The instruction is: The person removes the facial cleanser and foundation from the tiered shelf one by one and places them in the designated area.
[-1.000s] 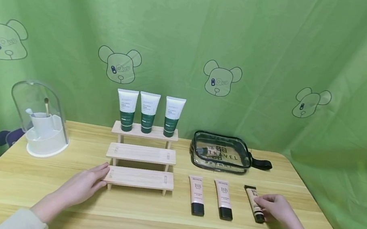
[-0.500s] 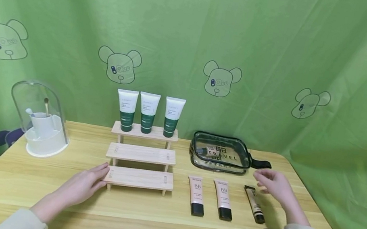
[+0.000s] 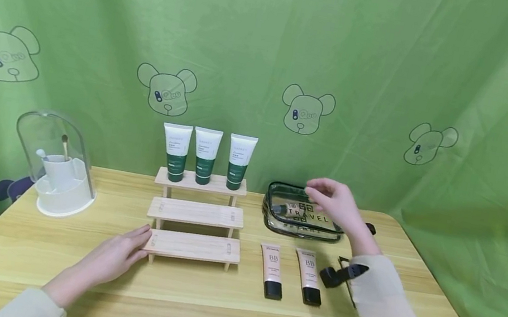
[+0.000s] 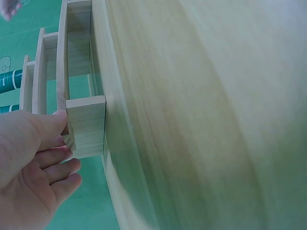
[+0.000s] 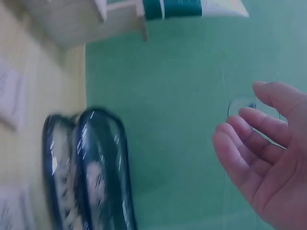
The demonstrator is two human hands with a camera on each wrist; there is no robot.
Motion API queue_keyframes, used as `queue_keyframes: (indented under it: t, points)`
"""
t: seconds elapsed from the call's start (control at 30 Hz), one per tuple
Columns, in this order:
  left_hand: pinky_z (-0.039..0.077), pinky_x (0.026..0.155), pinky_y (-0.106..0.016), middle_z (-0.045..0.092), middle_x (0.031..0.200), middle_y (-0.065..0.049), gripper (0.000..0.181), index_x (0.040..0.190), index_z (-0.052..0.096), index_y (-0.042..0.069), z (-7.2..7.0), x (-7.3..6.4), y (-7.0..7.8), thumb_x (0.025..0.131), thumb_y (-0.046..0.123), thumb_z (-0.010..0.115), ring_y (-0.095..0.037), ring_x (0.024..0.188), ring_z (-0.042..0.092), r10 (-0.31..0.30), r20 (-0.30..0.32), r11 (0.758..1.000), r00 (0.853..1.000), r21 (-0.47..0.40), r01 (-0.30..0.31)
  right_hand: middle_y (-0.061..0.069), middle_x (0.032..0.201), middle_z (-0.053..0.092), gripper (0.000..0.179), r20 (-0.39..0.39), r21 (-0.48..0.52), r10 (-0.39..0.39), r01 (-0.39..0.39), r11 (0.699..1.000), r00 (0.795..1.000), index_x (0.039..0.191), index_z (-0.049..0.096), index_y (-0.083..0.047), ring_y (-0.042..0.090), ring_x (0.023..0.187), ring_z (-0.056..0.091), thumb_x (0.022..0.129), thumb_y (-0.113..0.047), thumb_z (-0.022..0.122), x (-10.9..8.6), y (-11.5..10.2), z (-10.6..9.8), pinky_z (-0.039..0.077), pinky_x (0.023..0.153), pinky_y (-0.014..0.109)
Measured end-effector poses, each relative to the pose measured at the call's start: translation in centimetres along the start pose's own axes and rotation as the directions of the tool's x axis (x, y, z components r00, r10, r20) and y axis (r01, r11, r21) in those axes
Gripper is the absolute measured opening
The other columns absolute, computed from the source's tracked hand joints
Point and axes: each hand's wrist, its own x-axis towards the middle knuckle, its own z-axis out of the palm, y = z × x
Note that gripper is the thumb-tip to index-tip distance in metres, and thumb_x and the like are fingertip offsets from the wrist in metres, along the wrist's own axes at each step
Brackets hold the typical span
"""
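My left hand (image 3: 111, 258) holds the left end of the lowest step of a three-tier wooden stand (image 3: 193, 245). In the left wrist view, the thumb and forefinger pinch that step's edge (image 4: 62, 72). My right hand (image 3: 335, 201) hovers above a clear, black-trimmed travel pouch (image 3: 280, 223), holding nothing, its fingers loosely bent in the right wrist view. Three white-and-green squeeze tubes (image 3: 205, 155) stand on the top step. Two pink BB cream tubes (image 3: 271, 269) lie on the table before the pouch. The right forearm mostly covers a beige tube with black ends.
At the table's back left stands a white brush holder (image 3: 64, 193) under a clear dome, with brushes inside. A small item lies within the pouch. Behind the wooden table (image 3: 185, 316) hangs a green curtain (image 3: 254, 39) printed with bear heads.
My right hand has let go of the beige tube, leaving it on the table, then risen and moved left and away over the pouch. My left hand stays on the stand.
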Motion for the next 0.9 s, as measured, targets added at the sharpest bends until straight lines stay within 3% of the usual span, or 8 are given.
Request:
queue_keyframes:
  t: [0.17,0.4,0.6,0.9]
  points:
    - [0.041,0.094,-0.051,0.046,0.13,-0.025,0.044,0.123,0.052,-0.01,0.0,0.0,0.0,0.086,0.01,0.064,-0.04,0.112,0.049,0.001,-0.002,1.0,1.0,0.004,-0.001,0.021,0.106,0.059,0.04,-0.005,0.075,-0.055,0.055,0.996,0.998,0.119,0.053,0.005,0.03,0.091,0.057,0.091,-0.022,0.06,2.3,-2.0,1.6,0.057,0.07,0.033]
    - [0.041,0.094,-0.05,0.047,0.129,-0.025,0.044,0.122,0.052,-0.011,0.1,0.1,0.0,0.086,0.01,0.064,-0.04,0.112,0.05,0.004,-0.005,1.0,1.0,0.002,-0.004,0.019,0.109,0.058,0.039,-0.019,0.166,-0.093,0.095,0.982,0.996,0.119,0.053,0.004,0.024,0.088,0.059,0.09,-0.02,0.061,4.9,-3.1,4.0,0.057,0.07,0.034]
    - [0.041,0.094,-0.05,0.046,0.129,-0.026,0.043,0.122,0.052,-0.011,0.0,0.1,0.0,0.086,0.01,0.063,-0.04,0.112,0.049,0.006,0.004,1.0,1.0,-0.002,-0.006,0.019,0.115,0.056,0.039,0.003,0.213,-0.075,0.072,0.974,0.997,0.122,0.052,0.003,0.031,0.099,0.055,0.089,-0.016,0.061,5.8,-5.2,5.7,0.055,0.077,0.043]
    - [0.041,0.095,-0.05,0.046,0.13,-0.025,0.043,0.122,0.052,-0.011,0.0,0.1,-0.1,0.086,0.009,0.063,-0.04,0.113,0.049,0.006,0.006,1.0,1.0,0.0,-0.006,0.016,0.111,0.059,0.035,-0.022,0.248,-0.093,0.096,0.964,0.995,0.118,0.055,0.002,0.031,0.101,0.056,0.088,-0.016,0.063,7.7,-6.2,8.0,0.055,0.074,0.04]
